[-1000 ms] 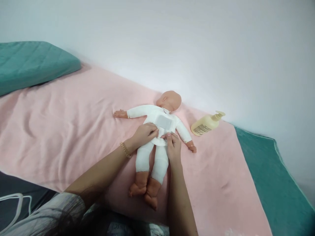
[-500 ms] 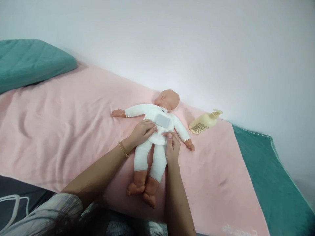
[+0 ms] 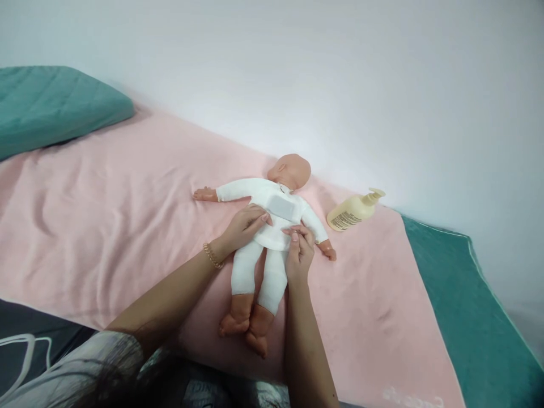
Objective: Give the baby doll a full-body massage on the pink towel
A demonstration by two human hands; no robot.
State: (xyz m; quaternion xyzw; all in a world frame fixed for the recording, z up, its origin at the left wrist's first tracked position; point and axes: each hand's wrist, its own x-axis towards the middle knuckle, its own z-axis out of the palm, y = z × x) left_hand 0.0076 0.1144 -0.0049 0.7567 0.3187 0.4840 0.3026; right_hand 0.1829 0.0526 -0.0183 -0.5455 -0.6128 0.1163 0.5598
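A doll (image 3: pixel 278 232) in a white outfit lies face down on the pink blanket, its head turned to the left and its arms spread. A pale grey rectangular patch (image 3: pixel 281 208) shows across its upper back. My left hand (image 3: pixel 249 225) rests on the left side of the doll's waist, fingers extended and thumb pointing inward. On the right side of the lower back lies my right hand (image 3: pixel 301 249), its fingers loosely bent and one fingertip reaching toward the middle. Neither hand has anything visible in it besides touching the doll. The palms are hidden.
A yellow pump bottle (image 3: pixel 351 213) stands tilted in view on the pink blanket (image 3: pixel 374 317), right of the doll. A green pillow (image 3: pixel 59 110) lies at the far left. Green bedding (image 3: pixel 459 294) shows at right, a white wall behind. White cables (image 3: pixel 28 357) are at lower left.
My right hand has shifted slightly to the right over the doll's lower back, its fingers a little more bent. My left hand has hardly moved. The doll and bottle stay in place.
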